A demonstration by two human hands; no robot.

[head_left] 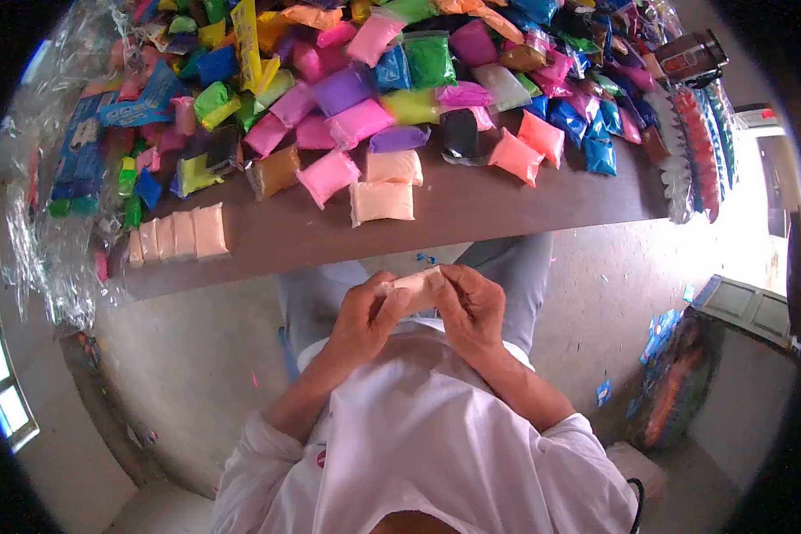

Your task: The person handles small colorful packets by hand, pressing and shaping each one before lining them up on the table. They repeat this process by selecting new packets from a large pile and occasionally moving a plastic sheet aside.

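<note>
A small peach packet is held between my two hands, over my lap and just off the table's front edge. My left hand grips its left end, the thumb lying across its face. On the right end, my right hand pinches the packet between thumb and fingers. Two more peach packets, a lower one and an upper one, lie on the brown table beyond my hands. At the table's left front a row of several peach packets stands side by side.
A large heap of coloured packets covers the table's far part. Clear plastic wrapping hangs at the left. A dark jar lies at the far right, near strips of red and white packs. Blue scraps are on the floor.
</note>
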